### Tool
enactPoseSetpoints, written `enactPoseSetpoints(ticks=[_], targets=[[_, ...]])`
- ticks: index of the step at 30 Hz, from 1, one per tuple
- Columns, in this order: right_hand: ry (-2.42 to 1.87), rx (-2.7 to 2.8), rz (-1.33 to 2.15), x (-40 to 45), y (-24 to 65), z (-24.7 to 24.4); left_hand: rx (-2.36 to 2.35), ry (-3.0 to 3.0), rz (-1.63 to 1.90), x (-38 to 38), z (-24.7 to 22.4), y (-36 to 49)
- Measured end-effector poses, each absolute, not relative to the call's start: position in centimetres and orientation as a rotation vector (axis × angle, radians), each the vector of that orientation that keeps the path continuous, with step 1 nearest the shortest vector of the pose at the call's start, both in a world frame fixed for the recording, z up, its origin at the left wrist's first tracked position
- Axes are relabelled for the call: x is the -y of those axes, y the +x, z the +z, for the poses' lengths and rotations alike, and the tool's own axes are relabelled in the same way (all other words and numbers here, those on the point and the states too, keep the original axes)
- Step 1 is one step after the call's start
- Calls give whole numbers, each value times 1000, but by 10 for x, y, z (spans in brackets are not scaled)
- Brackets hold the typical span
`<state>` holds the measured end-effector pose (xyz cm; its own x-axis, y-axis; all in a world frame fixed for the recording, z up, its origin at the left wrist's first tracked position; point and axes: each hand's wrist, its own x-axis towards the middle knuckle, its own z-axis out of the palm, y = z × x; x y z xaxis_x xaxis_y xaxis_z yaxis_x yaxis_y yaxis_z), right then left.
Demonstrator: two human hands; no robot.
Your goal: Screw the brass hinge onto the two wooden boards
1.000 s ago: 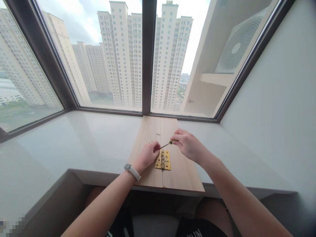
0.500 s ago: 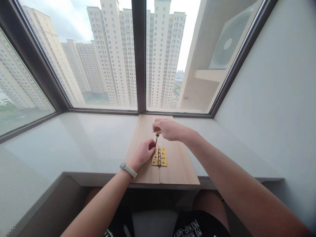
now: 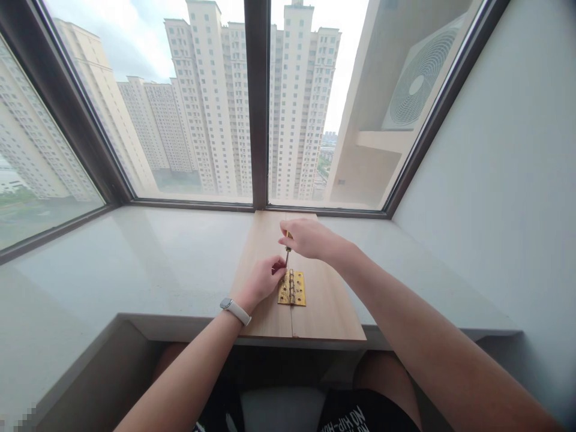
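Observation:
My right hand (image 3: 306, 237) is closed around the handle of a screwdriver (image 3: 287, 257), whose thin shaft points down, slightly tilted. The tip is hidden behind the fingers of my left hand (image 3: 265, 279), which pinch together at the upper left corner of a brass hinge (image 3: 299, 291). What those fingers hold, if anything, is too small to make out. The hinge lies opened flat across the seam between two light wooden boards, the left board (image 3: 263, 321) and the right board (image 3: 330, 312). Several screw holes show in its right leaf.
Both boards rest on a white windowsill (image 3: 180, 264), their front ends reaching its front edge. A dark window frame (image 3: 258, 120) rises behind them. To the right stands a white wall (image 3: 504, 180). My legs are below the sill.
The view has shifted slightly, so everything sits a little lower and to the right. My right hand's fingers have turned slightly on the screwdriver handle; my left hand stays at the hinge corner.

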<state>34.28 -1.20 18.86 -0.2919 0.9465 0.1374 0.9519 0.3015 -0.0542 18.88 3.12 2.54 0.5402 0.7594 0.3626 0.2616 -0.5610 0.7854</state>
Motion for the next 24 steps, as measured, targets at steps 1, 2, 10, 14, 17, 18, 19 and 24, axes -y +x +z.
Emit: enactPoseSetpoints(ticks=[1, 2, 10, 14, 17, 18, 19, 24], targets=[[-1773, 2414, -46, 12, 343, 188, -825, 2099, 936, -31, 26, 189], [-1758, 2412, -26, 13, 344, 187, -829, 2103, 937, -31, 26, 188], [-1582, 2384, 73, 8, 356, 182, -844, 2106, 902, -33, 27, 188], [-1591, 2369, 81, 7, 353, 184, -849, 2116, 849, -35, 26, 184], [-1591, 2352, 47, 8, 349, 185, -889, 2186, 811, -30, 26, 176], [-1597, 2341, 25, 9, 349, 185, -901, 2218, 792, -26, 27, 172], [-1609, 2329, 6, 9, 348, 185, -909, 2249, 773, -22, 27, 167], [-1719, 2274, -26, 10, 350, 182, -906, 2413, 705, 1, 33, 151]])
